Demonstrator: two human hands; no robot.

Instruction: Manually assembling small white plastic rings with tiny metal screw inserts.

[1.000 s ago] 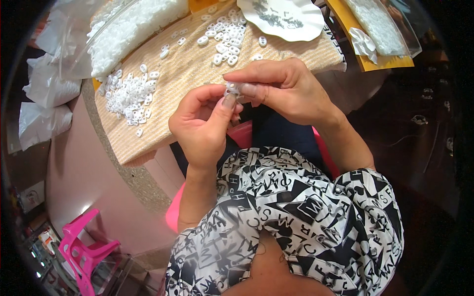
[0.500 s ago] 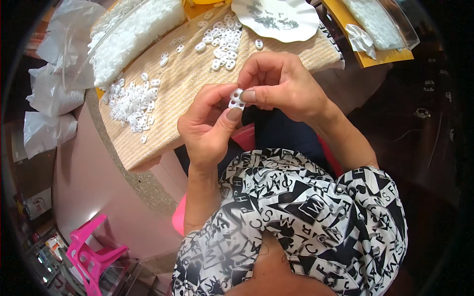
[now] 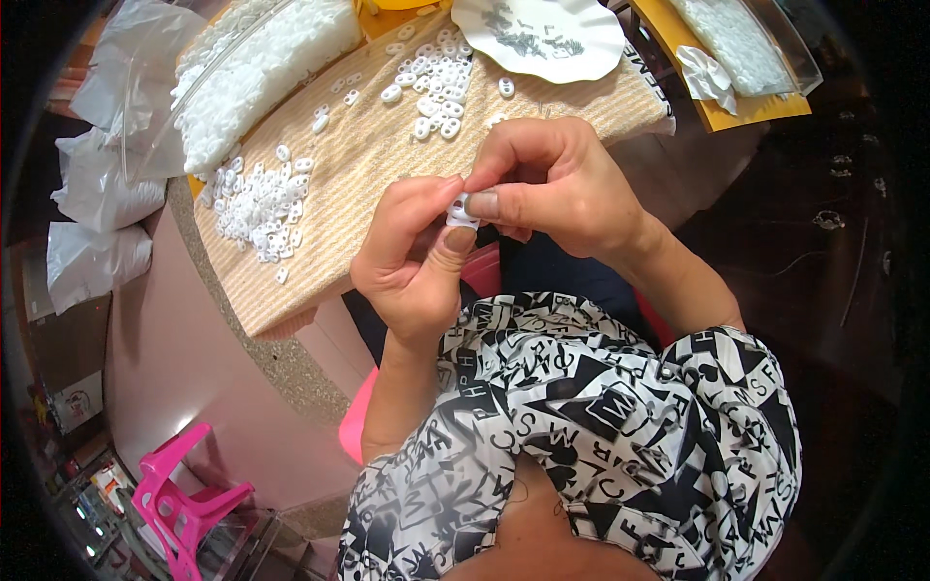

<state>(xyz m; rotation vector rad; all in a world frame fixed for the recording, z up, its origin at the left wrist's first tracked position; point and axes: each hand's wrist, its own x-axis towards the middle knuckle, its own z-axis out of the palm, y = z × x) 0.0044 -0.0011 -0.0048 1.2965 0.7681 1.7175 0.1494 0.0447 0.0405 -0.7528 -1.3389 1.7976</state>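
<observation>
Your left hand (image 3: 415, 254) and right hand (image 3: 557, 189) curl in and meet, thumbs and fingers pinching a small white piece (image 3: 462, 219) between them. A white pile (image 3: 260, 208) lies left of them.

The left hand (image 3: 412, 261) and right hand (image 3: 567, 184) hid most of the white piece (image 3: 462, 221) pinched between them, so whether it was 1 part or 2 could not be told. The right hand's lower fingers were largely hidden behind its thumb. The top edge cut off the white plate (image 3: 586, 60), whose grey pins (image 3: 518, 41) were too small to count, and the bag of white bits (image 3: 266, 77). The lower edge cut off the pink stool (image 3: 182, 504) and the patterned shirt (image 3: 620, 426), which partly hid the pink seat (image 3: 356, 423).
</observation>
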